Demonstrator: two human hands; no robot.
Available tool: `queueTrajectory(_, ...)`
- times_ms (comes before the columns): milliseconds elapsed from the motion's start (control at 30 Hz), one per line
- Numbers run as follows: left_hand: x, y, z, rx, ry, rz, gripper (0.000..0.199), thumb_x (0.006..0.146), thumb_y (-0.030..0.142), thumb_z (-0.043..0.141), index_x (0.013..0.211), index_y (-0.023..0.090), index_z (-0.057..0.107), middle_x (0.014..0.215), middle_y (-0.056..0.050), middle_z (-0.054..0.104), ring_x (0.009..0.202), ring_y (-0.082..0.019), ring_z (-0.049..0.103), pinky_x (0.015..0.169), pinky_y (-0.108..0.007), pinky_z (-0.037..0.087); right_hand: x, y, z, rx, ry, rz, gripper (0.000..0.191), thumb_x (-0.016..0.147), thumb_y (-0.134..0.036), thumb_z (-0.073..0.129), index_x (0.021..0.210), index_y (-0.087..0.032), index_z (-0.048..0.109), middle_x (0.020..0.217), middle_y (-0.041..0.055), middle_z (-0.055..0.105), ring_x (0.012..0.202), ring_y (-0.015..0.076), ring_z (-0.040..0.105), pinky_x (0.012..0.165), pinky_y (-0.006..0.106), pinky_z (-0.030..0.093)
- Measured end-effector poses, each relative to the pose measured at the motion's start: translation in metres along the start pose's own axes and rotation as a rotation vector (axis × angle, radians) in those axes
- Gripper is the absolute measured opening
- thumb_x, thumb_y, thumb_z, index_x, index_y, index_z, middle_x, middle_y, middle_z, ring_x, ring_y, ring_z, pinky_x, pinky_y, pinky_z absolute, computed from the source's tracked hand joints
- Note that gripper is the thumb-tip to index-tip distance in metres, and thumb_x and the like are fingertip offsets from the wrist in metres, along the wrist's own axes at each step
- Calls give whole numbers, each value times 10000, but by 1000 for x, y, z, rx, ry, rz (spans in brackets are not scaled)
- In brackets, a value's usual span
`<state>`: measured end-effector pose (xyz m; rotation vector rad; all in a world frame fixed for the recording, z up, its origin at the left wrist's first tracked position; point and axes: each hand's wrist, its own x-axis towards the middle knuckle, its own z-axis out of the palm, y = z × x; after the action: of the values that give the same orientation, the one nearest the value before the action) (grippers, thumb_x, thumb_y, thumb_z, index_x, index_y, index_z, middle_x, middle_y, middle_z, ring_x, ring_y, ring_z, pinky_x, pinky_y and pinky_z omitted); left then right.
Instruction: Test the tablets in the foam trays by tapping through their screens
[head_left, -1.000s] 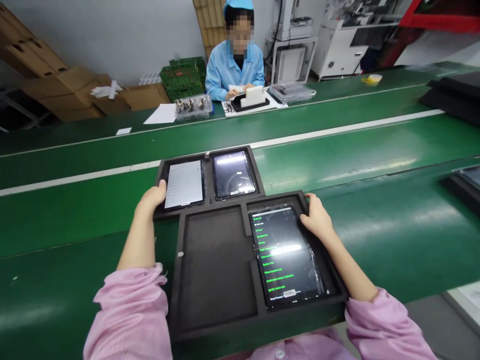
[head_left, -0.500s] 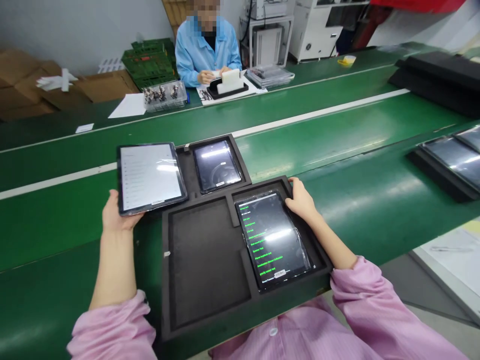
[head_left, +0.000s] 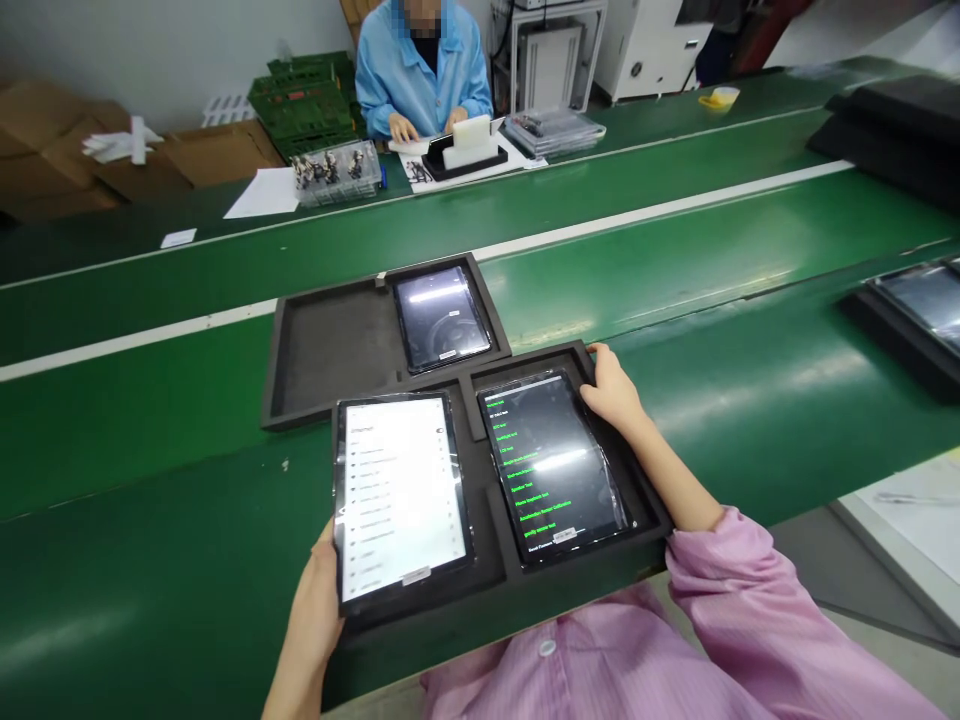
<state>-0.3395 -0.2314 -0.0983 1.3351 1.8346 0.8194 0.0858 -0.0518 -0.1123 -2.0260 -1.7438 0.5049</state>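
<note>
My left hand [head_left: 319, 590] is closed on the left edge of a tablet [head_left: 397, 490] with a bright white list on its screen. That tablet is over the left compartment of the near black foam tray [head_left: 491, 590]. In the right compartment lies a second tablet [head_left: 555, 470], its dark screen showing green lines of text. With my right hand [head_left: 615, 390] I grip the tray's far right corner, thumb on top of the rim. Just beyond is another foam tray [head_left: 330, 345], holding a dark-screened tablet [head_left: 442, 320] in its right half; its left compartment is bare.
Across the green conveyor table [head_left: 720, 400] sits a person in a blue jacket [head_left: 427, 80]. Near them are a clear box of metal parts [head_left: 337, 175] and a black stand with a white block [head_left: 469, 145]. More foam trays [head_left: 900, 150] lie at the right.
My left hand has brought the white-screened tablet from over the far tray, rightward and closer, to the near tray's left compartment. My right hand stays on the tray corner.
</note>
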Motion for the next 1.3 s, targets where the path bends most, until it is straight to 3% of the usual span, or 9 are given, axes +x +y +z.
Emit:
queueTrajectory(100,-2,22,6,231,68,270,865,908,803,320,1630,327,310,1698,-28,256,1570,-372,201,1297,-596,149,0,4,1,20,13,-24,640,697,-192,515,1329,-188,412,1227,167,551,1107,359,582,906,507,542)
queueTrajectory(200,35,52,1,375,243,475,760,959,627,403,1634,304,273,1662,-59,338,1570,-358,208,1311,-584,76,0,8,3,28,21,-42,639,691,-194,513,1322,-195,412,1244,163,554,1150,352,571,943,493,530)
queueTrajectory(333,120,62,2,258,347,191,548,908,337,415,1436,211,488,1500,-134,464,1495,-289,356,1292,-450,239,0,12,3,41,16,-46,631,697,-211,511,1319,-186,408,1259,173,552,1151,355,567,946,499,523)
queueTrajectory(467,163,40,8,211,283,-91,500,821,331,502,1311,232,501,1406,-150,436,1394,-331,462,1207,-525,362,1,15,3,80,16,-33,640,682,-214,519,1313,-199,411,1221,157,565,1074,344,585,912,497,525)
queueTrajectory(700,156,36,7,271,184,-86,588,782,468,655,1288,272,428,1429,-128,493,1378,-377,466,1157,-618,340,3,19,5,69,35,-54,644,669,-213,517,1302,-202,402,1190,142,564,1072,333,575,907,480,523)
queueTrajectory(867,163,30,8,167,236,-153,353,976,396,303,1265,282,470,1428,-90,539,1356,-326,497,1190,-595,295,2,19,4,67,26,-61,630,670,-212,512,1290,-190,402,1188,156,560,1066,337,572,901,484,522)
queueTrajectory(1067,169,18,8,138,244,-102,371,929,331,343,1266,247,477,1377,-107,540,1328,-285,517,1191,-492,360,2,16,2,78,19,-66,644,665,-215,504,1300,-188,395,1199,157,564,1071,336,575,904,484,516)
queueTrajectory(1200,140,14,7,180,221,3,677,828,385,567,1444,208,349,1488,-177,409,1403,-337,450,1221,-550,314,2,14,1,86,13,-57,639,662,-221,501,1292,-183,399,1204,162,564,1051,336,583,892,477,517)
queueTrajectory(1300,104,9,2,295,19,233,1065,737,485,733,1557,167,133,1622,-243,182,1552,-393,210,1262,-578,221,2,15,2,92,21,-55,644,659,-220,504,1294,-186,399,1197,159,566,1046,336,584,891,475,518)
